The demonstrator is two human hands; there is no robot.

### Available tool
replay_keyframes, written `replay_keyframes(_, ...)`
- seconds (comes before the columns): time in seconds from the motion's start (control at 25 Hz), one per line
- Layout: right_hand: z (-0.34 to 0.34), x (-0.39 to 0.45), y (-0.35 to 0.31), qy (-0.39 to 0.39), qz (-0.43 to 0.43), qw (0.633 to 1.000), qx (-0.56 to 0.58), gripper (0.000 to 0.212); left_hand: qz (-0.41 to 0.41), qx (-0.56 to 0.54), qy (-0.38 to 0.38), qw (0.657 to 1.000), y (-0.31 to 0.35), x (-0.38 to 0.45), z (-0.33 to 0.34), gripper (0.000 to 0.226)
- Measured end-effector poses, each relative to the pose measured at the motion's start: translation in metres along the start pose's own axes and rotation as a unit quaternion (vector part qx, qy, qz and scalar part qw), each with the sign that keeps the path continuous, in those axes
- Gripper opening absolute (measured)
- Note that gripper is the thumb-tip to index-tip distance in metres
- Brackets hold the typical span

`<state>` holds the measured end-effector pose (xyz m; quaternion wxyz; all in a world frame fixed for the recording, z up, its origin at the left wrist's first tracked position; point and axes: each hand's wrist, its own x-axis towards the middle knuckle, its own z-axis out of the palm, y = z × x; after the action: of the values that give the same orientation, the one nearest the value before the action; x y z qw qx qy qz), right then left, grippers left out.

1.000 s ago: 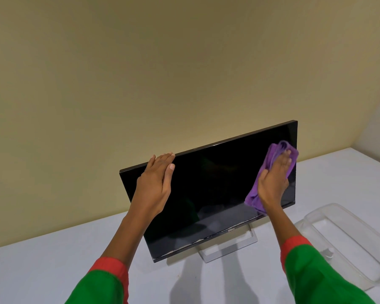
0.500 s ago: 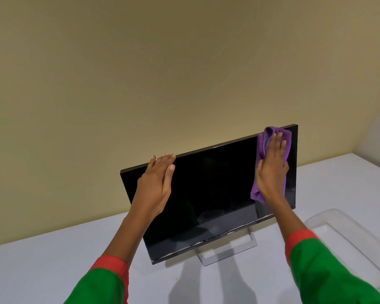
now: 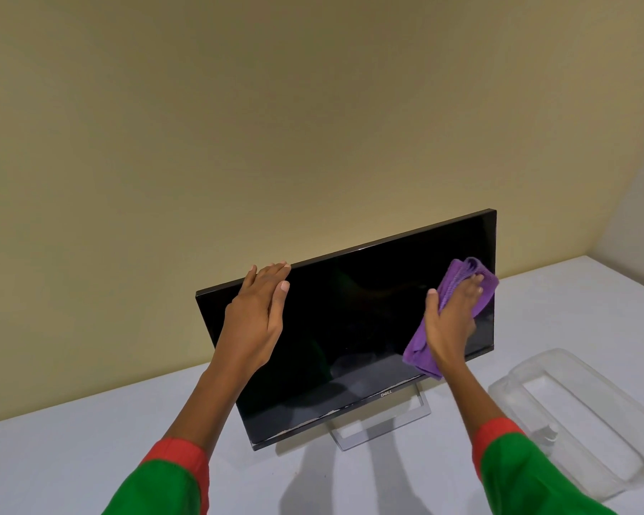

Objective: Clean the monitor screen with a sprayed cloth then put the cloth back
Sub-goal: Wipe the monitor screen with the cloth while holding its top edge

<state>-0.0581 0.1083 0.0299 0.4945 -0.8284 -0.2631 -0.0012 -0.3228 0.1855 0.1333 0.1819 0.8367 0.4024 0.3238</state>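
Cloth (image 3: 458, 314) under right hand (image 3: 448, 321)

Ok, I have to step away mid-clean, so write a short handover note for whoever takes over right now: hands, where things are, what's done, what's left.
Left hand: flat, fingers over the monitor top edge near its left end, steadying it.
Right hand: presses the purple cloth against the right side of the screen, fingers straight.
Clear plastic tray lies on the white table to the monitor's right, with a small white cap showing inside.
Done: cloth is on the screen, wiping under way on the right side.
Left: the rest of the screen, then put the cloth back.
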Motion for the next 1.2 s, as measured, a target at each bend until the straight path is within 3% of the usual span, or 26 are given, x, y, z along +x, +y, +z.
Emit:
replay_keyframes(0.16,0.002,0.006,-0.022,0.02,-0.11,0.993,-0.028,0.067,-0.002,0.0,-0.002,1.0,0.0,-0.001,-0.001,0.039)
replay_keyframes(0.24,-0.005,0.026,-0.027,0.029,-0.124,0.991,-0.034,0.066,-0.005,-0.003,-0.004,1.0,0.002,-0.001,-0.001,0.038)
replay_keyframes(0.48,-0.016,0.052,0.005,0.05,-0.044,0.997,-0.026,0.063,0.0,-0.009,-0.009,1.0,0.002,0.0,-0.002,0.039)
replay_keyframes(0.76,0.012,-0.021,0.057,0.012,0.048,0.998,0.039,0.064,-0.004,-0.011,-0.004,1.0,0.001,0.0,-0.002,0.038)
replay_keyframes(0.84,0.022,-0.044,0.048,0.007,0.013,0.999,0.046,0.065,-0.003,-0.014,-0.005,1.0,0.001,0.0,-0.002,0.038)
replay_keyframes(1.0,0.027,-0.041,0.013,0.011,-0.134,0.991,-0.027,0.067,-0.003,0.002,-0.011,1.0,0.001,-0.001,-0.003,0.039)
replay_keyframes(1.2,0.006,0.009,0.013,0.039,-0.097,0.994,-0.027,0.066,0.0,0.01,-0.02,1.0,0.001,-0.001,-0.005,0.04)
